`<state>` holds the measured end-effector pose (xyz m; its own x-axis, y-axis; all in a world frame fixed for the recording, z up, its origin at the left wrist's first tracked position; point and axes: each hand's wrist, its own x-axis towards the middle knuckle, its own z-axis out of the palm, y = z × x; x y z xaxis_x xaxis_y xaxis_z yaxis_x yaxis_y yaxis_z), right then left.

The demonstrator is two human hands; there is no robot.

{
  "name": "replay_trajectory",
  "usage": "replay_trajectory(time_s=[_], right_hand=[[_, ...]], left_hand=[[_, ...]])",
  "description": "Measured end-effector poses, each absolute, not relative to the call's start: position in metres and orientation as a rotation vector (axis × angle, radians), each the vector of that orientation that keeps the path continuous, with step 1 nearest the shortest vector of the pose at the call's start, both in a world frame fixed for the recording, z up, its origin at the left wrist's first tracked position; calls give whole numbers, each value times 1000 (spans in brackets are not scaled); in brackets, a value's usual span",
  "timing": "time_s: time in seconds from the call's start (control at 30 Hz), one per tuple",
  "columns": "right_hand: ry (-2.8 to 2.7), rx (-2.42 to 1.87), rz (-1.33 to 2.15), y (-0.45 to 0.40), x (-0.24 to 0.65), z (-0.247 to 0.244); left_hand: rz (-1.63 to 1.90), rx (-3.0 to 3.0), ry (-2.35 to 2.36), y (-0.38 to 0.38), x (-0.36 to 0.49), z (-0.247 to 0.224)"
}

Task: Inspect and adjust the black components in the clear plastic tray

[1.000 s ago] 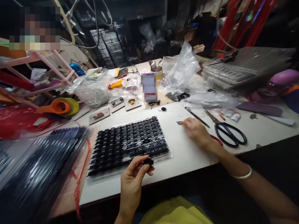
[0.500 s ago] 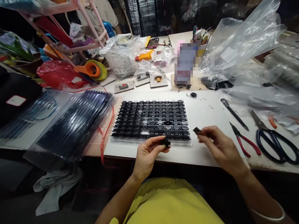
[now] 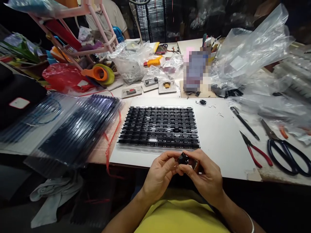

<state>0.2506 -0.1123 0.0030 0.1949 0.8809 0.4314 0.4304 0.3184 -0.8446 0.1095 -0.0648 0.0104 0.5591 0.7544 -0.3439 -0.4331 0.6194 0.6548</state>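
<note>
Both hands meet at the table's front edge, just below the tray. My left hand [image 3: 161, 174] pinches a small black plastic component [image 3: 183, 158] with pin-like lines on it. My right hand [image 3: 206, 174] is closed around a small dark flat piece [image 3: 195, 165], mostly hidden by the fingers, and its thumb and fingertip press on the component's right side. Beyond the hands lies a clear plastic tray [image 3: 136, 148] holding rows of similar black parts [image 3: 157, 127]. Another loose black component [image 3: 202, 102] sits behind the tray, to the right.
Right of the hands lie red-handled pliers [image 3: 257, 155], dark-handled scissors [image 3: 289, 155] and a black pen [image 3: 244, 123]. Stacked plastic trays [image 3: 80, 129] stand at the left, with red string [image 3: 109, 142] beside them. Small fixture blocks [image 3: 167, 87] and plastic bags [image 3: 250, 51] line the back.
My right hand has moved left with its dark flat piece to meet my left hand. My left hand has shifted slightly right and nearer my body, still holding the black component.
</note>
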Motion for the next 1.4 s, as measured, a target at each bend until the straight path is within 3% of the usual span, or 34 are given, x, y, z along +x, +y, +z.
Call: replay_trajectory(time_s=[0.37,0.57,1.0,1.4], right_hand=[[-1696,-1286,627,-124,249,13],[-1595,-1378,534,-128,255,7],[-1911,-1494,302,-125,250,4],[-1929,-1459,301,-122,250,5]], left_hand=[[843,778,837,-60,98,10],[840,959,934,-62,92,3],[848,1115,962,-70,97,6],[964,1348,1063,-80,98,1]])
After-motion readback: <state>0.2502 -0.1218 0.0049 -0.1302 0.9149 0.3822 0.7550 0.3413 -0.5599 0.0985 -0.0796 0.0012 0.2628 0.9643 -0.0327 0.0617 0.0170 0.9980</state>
